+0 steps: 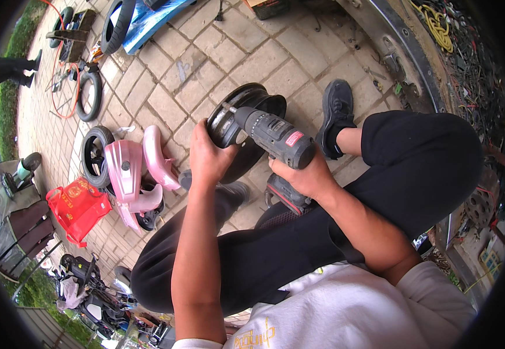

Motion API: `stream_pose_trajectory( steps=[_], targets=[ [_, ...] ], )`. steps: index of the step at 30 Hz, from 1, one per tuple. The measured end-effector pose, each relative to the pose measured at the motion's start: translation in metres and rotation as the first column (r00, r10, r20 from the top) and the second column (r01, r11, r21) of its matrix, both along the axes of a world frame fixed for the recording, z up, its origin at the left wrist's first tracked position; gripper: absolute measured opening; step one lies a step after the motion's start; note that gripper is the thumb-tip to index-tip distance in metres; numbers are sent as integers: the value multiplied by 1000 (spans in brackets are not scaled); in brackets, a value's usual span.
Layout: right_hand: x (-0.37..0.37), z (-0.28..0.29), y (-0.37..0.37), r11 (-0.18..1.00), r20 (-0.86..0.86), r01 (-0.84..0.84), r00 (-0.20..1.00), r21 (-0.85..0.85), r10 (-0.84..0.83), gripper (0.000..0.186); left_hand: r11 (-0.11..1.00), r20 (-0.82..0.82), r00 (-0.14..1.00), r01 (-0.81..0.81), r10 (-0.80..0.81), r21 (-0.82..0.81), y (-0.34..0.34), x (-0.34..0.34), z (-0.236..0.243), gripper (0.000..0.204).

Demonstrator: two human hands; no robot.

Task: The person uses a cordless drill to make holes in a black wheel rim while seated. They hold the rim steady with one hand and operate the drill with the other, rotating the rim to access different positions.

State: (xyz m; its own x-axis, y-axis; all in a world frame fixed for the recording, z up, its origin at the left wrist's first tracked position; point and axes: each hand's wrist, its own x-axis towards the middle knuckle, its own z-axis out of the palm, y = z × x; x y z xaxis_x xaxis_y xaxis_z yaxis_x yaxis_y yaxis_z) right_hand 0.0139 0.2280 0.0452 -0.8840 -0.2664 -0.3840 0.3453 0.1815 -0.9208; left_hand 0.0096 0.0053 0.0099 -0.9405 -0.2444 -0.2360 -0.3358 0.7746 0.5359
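Note:
My left hand (pixel 209 158) is closed around the edge of a black wheel rim (pixel 246 95), which stands tilted on the paving between my feet. My right hand (pixel 312 177) grips a dark grey cordless drill (pixel 280 137) by its handle. The drill's chuck points left, and its tip meets or nearly meets the rim close to my left fingers; whether it touches, I cannot tell. Below the handle shows the drill's battery pack (pixel 287 195). The drill and my hands hide part of the rim's middle.
Pink plastic scooter panels (pixel 125 168) and a black tyre (pixel 94 152) lie to the left, near a red bag (pixel 79 208). More tyres (pixel 89 96) and an orange hose (pixel 56 106) lie farther off. Yellow rope (pixel 438 30) is at right. Another person's legs (pixel 17 71) show far left.

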Motion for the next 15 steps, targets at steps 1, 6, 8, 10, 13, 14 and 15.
stream_pose_trajectory(
  steps=[1,6,8,10,13,14,15],
  targets=[
    [-1,0,0,1000,17,1,1000,-7,-1,20,1000,-6,1000,6,-6,-9,0,0,0,79],
    [-3,1,-1,1000,-11,-12,1000,-14,12,20,999,5,1000,26,-26,28,-1,1,2,75],
    [-3,3,-1,1000,-21,-10,1000,-13,9,20,998,-21,998,65,-65,11,0,1,3,74],
    [-1,4,-2,1000,-50,-11,999,-6,11,22,998,-34,997,69,-69,10,1,2,2,73],
    [2,4,0,1000,-37,7,999,-14,-7,25,999,-48,998,31,-29,24,-1,3,-1,73],
    [2,4,0,1000,-27,7,1000,-14,-7,23,999,-67,998,20,-18,27,-2,3,-2,72],
    [2,3,0,1000,-19,7,1000,-13,-7,22,999,-74,997,0,3,32,-2,3,-2,72]
  ],
)
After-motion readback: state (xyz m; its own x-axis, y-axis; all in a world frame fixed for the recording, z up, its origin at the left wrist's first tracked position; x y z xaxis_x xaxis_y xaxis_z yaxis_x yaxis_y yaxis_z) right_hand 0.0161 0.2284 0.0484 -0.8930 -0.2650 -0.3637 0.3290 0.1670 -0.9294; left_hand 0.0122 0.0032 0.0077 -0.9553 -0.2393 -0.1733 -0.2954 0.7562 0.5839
